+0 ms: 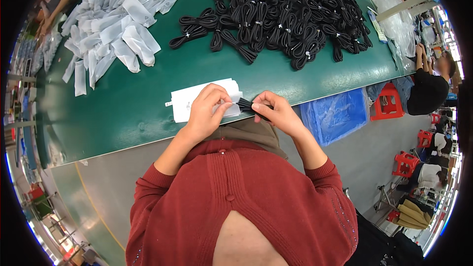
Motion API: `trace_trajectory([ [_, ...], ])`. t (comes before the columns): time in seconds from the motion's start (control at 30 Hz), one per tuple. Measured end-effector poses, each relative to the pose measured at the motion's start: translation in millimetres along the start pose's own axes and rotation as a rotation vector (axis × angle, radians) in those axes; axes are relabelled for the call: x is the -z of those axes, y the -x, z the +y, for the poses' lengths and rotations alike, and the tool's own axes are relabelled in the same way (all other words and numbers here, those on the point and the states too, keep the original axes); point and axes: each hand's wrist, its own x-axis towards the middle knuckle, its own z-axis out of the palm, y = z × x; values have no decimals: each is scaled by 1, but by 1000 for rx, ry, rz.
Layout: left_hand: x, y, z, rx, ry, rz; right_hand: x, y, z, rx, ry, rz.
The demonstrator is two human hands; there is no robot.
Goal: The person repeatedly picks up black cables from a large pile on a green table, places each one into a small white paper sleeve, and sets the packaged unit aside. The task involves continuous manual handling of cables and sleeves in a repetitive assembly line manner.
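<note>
Close to the table's front edge lies a flat stack of white bags (181,102). My left hand (207,109) rests over it, thumb and fingers pinching the bag's opening. From the right, my right hand (276,112) grips a bundled black cable (256,108), whose left end meets the mouth of the bag. How far the cable's end reaches into the bag is hard to make out. Both hands are close together, with the cable end between them.
A large heap of bundled black cables (295,15) covers the table's far middle and right. Filled white bags (118,24) pile up at the far left. A blue plastic-lined bin (335,116) and red stool (389,102) stand beyond the green table's (108,123) edge; a co-worker (428,88) sits nearby.
</note>
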Motion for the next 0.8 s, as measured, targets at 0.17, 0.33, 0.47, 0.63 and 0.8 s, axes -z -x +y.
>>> trace_trajectory([
  [0.17, 6, -6, 10, -104, -153, -15, -7, -11, 2, 530, 312, 71],
  [0.33, 14, -12, 17, -19, -19, 61, -29, -19, -15, 611, 27, 112],
  [0.47, 43, -22, 6, 218, 709, 190, -31, -32, -34, 746, 120, 269],
  [0.63, 129, -62, -11, 146, 528, 682, -7, -89, -22, 819, 920, 653],
  [0.8, 96, -43, 15, -5, -180, 522, -5, -102, 2, 641, 925, 540],
])
